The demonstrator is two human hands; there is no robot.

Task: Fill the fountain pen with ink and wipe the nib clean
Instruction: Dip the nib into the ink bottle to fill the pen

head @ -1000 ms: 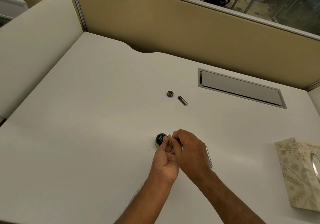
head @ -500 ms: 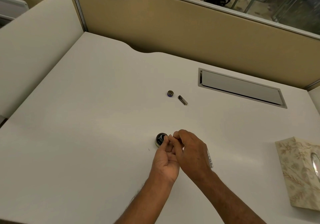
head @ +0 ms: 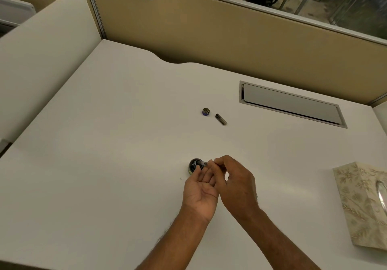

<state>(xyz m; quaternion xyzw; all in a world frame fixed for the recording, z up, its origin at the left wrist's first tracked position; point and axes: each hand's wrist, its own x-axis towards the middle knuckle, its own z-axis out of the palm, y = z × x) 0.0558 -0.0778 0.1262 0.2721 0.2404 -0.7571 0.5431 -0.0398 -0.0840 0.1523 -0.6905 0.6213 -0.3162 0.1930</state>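
Observation:
A small dark ink bottle (head: 193, 165) stands open on the white desk (head: 104, 165). The front part of the fountain pen (head: 202, 162) leans into its mouth; the nib is hidden inside. My left hand (head: 200, 190), palm turned up, pinches the pen right beside the bottle. My right hand (head: 235, 179) is closed on the pen's rear end, which its fingers hide. The bottle cap (head: 206, 111) and a short dark pen part (head: 221, 119) lie farther back. A silvery pen piece (head: 256, 196) peeks out under my right hand.
A patterned tissue box (head: 364, 205) sits at the right edge of the desk. A grey cable hatch (head: 291, 104) is set into the desk at the back right. A tan partition (head: 230, 39) closes off the far side.
My left hand has turned so more of its palm shows, and my right hand has lifted slightly. The bottle, cap and loose pen part have stayed in place.

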